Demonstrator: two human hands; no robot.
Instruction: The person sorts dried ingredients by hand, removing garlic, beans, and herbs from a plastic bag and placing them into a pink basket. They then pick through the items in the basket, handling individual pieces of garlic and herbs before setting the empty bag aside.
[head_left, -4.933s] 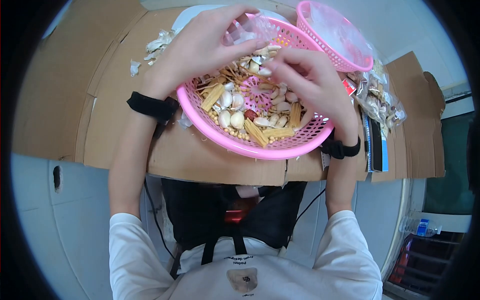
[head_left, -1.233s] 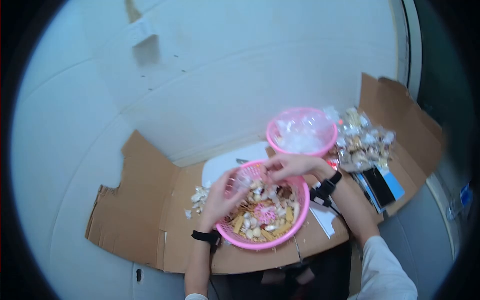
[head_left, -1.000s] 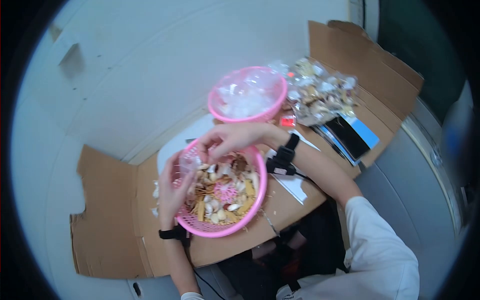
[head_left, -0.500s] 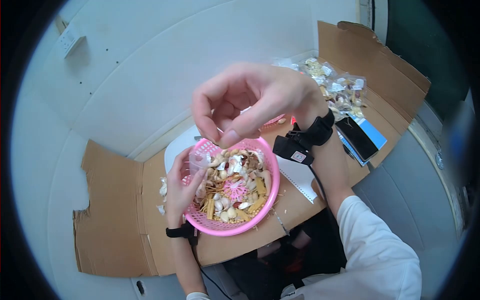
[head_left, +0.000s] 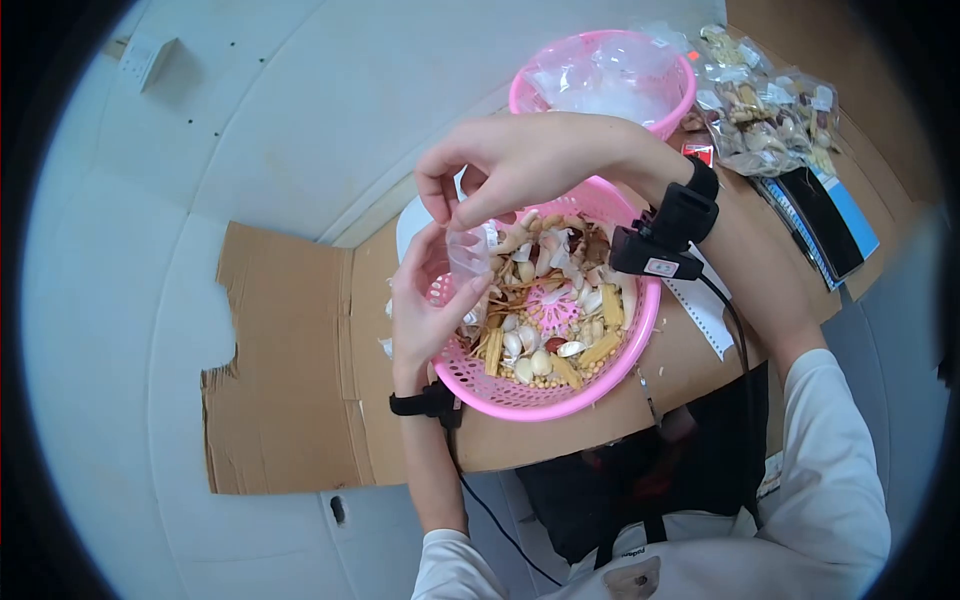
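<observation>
A pink basket [head_left: 545,405] holds a mix of pale cloves, yellow sticks, small beans, root-like pieces and crumpled clear wraps. Over its left rim, my left hand [head_left: 428,300] has its fingers closed round a small clear plastic bag [head_left: 468,255]. Just above the bag is my right hand [head_left: 505,170], with thumb and fingertips pinched together near the bag's top. Whatever lies between those fingertips is too small to make out.
A second pink basket [head_left: 683,105] with clear plastic bags stands behind. Filled packets [head_left: 765,115] lie at the back right, beside a black phone [head_left: 825,222] on a blue-and-white box. Cardboard [head_left: 290,370] covers the table, and a perforated white sheet [head_left: 705,310] lies at right.
My right hand has come down close to the bag in my left hand. The view has shifted, so the basket and arms appear further right and the second basket shows more fully.
</observation>
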